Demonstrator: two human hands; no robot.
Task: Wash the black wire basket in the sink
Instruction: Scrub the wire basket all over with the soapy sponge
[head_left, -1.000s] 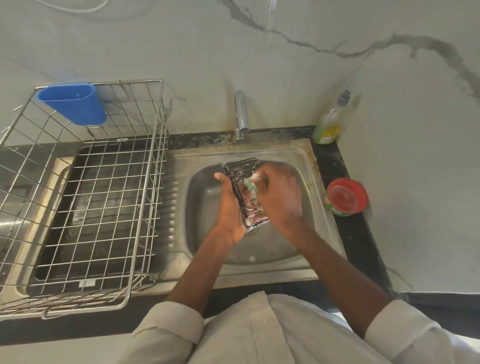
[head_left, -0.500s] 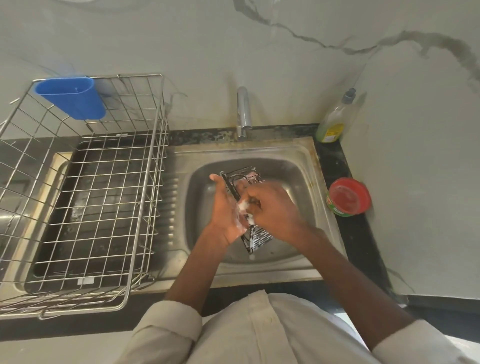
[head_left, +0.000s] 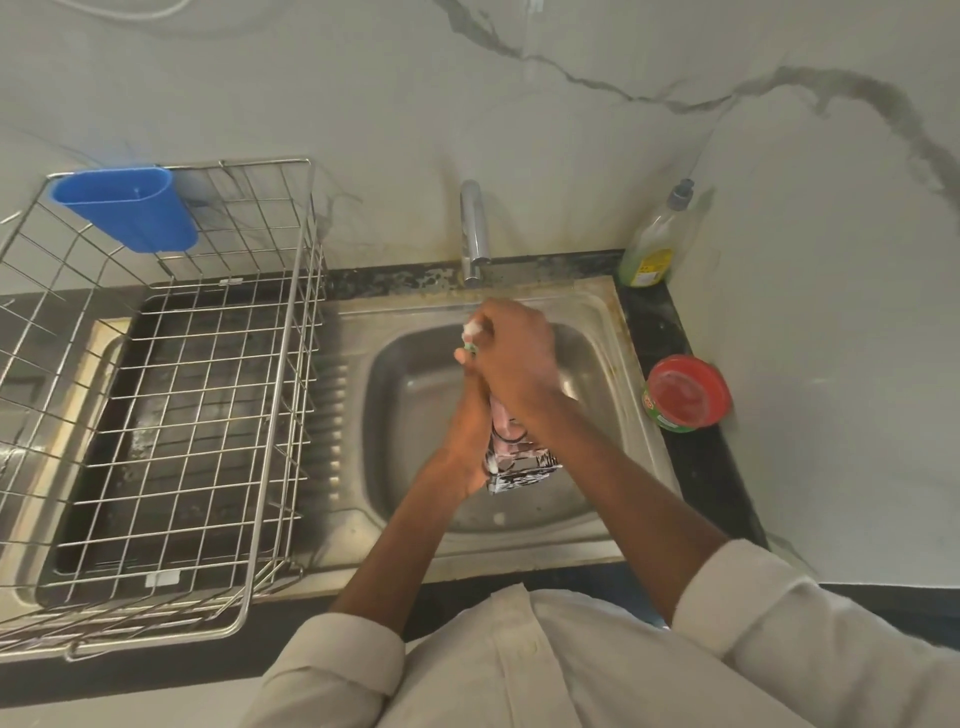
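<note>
Black wire basket (head_left: 522, 470), soapy, upright over sink (head_left: 597, 530) basin.

The dark table (head_left: 696, 467) carries a steel sink (head_left: 613, 332), a wire rack (head_left: 291, 395), a soap bottle (head_left: 652, 244) and a red-lidded jar (head_left: 685, 392).

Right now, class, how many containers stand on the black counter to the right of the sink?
2. A soap bottle stands in the back corner by the wall, and a red-lidded tub sits nearer, beside the sink rim. None seem hidden.
</note>
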